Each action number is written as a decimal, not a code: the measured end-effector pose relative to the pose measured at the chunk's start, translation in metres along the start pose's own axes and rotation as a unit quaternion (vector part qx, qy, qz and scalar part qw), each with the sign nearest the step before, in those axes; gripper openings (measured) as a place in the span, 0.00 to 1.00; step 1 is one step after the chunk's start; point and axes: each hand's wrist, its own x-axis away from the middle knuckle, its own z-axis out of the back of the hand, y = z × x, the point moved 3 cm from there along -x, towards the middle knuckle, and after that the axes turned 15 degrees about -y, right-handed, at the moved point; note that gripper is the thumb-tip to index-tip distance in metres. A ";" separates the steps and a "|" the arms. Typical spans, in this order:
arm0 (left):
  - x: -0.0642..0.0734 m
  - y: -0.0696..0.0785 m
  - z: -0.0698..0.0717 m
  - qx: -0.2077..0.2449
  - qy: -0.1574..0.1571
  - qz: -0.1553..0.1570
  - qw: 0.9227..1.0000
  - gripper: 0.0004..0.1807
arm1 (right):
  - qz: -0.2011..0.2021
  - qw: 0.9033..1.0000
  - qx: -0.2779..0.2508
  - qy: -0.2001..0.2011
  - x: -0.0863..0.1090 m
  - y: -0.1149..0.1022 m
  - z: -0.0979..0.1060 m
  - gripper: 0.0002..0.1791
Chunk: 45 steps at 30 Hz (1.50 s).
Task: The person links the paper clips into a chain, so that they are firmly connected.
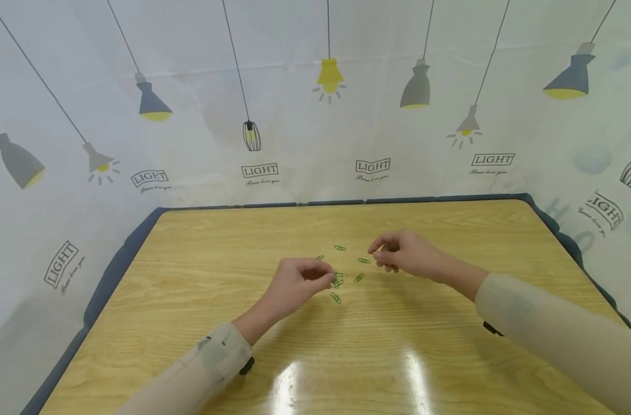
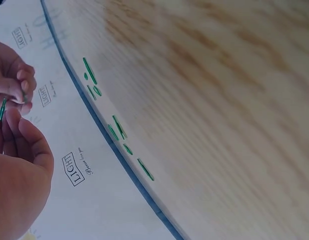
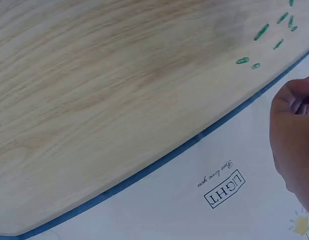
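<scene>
Clips (image 1: 364,261) lie scattered on a table (image 1: 201,276) while the left hand (image 1: 302,279) pinches another clip (image 2: 2,108) and the right hand (image 1: 405,253) curls, its hold unclear, seemingly a picking-up step whose next move calls for fine fingertip control.

2 glare streaks (image 1: 418,381) whiten the table (image 1: 191,276); wrist views look soft.
</scene>
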 end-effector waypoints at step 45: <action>-0.002 0.006 -0.003 -0.041 0.035 -0.026 0.998 0.09 | 0.056 0.974 -0.220 -0.007 0.008 -0.046 -0.030 0.13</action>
